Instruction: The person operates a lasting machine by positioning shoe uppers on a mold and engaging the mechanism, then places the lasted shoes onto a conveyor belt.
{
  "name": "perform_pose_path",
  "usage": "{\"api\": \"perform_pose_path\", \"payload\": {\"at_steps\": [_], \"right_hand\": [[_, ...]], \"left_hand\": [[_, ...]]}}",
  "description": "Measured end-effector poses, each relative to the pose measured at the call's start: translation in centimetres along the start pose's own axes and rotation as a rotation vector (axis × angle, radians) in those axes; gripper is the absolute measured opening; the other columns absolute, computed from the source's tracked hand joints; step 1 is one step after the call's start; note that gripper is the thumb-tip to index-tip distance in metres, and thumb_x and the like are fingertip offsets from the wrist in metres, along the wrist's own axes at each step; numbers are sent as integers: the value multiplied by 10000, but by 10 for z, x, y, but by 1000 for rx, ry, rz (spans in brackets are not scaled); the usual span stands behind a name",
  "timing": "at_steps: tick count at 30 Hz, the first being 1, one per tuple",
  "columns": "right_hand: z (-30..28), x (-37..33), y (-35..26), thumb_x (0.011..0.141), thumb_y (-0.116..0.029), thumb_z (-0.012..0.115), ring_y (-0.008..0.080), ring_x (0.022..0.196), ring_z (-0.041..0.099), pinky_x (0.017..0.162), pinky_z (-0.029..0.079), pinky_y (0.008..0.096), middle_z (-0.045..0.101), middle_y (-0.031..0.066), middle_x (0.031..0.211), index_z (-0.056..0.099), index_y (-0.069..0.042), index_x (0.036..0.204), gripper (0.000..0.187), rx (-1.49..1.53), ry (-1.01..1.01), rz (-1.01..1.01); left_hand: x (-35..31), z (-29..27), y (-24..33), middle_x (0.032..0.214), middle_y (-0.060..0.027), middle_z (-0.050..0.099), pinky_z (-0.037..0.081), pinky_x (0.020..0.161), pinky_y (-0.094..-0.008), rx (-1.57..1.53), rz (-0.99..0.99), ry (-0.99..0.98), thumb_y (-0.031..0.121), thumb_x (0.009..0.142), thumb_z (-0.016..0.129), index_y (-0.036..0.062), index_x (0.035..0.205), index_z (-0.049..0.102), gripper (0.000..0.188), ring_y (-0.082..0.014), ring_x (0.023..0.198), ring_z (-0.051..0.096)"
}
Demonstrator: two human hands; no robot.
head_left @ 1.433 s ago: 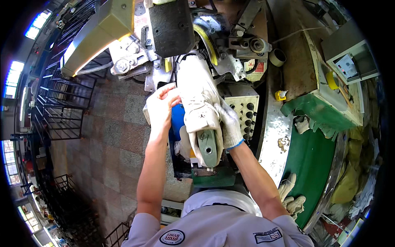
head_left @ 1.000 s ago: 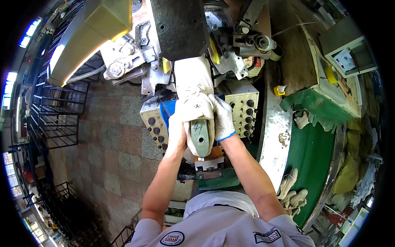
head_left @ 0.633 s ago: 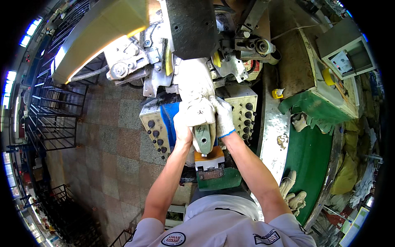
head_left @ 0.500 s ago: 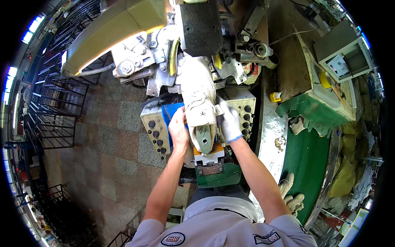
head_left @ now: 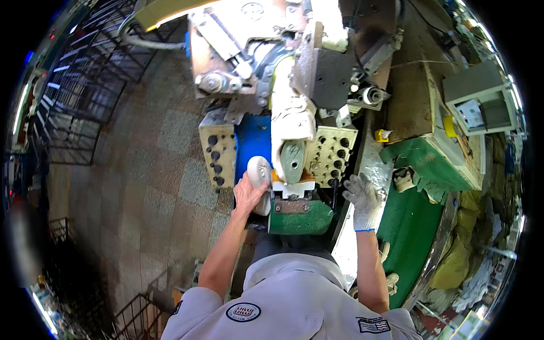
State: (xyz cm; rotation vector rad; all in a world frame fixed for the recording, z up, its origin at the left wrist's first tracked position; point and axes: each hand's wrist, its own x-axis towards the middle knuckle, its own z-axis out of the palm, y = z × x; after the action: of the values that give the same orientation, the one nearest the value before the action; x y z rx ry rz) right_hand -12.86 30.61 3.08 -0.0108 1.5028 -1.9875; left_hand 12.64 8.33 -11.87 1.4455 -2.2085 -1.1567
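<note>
Now, left hand [head_left: 249, 196]: fingers are closed on a white rounded piece [head_left: 259, 171].
Right hand [head_left: 364, 198]: gloved, well right of that grip; fingers are spread apart.
Shoe [head_left: 292, 122]: seen at the machine [head_left: 330, 79], just beyond and right of the left grip; a green last [head_left: 293, 158] is fitted inside.
Knobbed panel [head_left: 328, 148]: set beyond the right hand, beside the shoe.

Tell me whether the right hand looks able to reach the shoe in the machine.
Likely yes: the gloved right hand is spread open and appears empty, and the near end of the cream shoe sticks out of the machine, with nothing visibly covering it.
</note>
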Motion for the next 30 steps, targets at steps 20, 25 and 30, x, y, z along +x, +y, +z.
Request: {"api": "perform_pose_path", "payload": {"at_steps": [20,25,30], "right_hand": [[-84,-30,-70,928,-332,724,189,905,721,799,606,327,732,116,1103,627,2,1262,482,532,-189,480],[-379,-88,-83,1009,-332,529,267,1058,695,961,531,363,696,142,1243,697,-71,1260,399,-884,116,75],[-512,-99,-118,869,-723,606,360,1140,667,985,503,422,705,237,1208,698,-6,1259,821,-1244,458,946]], "left_hand": [[-50,-93,294,1247,-177,683,535,929,-348,-386,566,88,189,1003,559,-48,1290,634,380,-231,1090,666],[-4,-107,253,1243,-181,672,485,1018,-347,-67,379,464,309,1032,605,-73,1328,599,484,-249,1137,635],[54,-80,203,1331,-148,645,459,992,-406,20,70,216,319,930,740,-49,1388,576,610,-261,1133,597]]}}
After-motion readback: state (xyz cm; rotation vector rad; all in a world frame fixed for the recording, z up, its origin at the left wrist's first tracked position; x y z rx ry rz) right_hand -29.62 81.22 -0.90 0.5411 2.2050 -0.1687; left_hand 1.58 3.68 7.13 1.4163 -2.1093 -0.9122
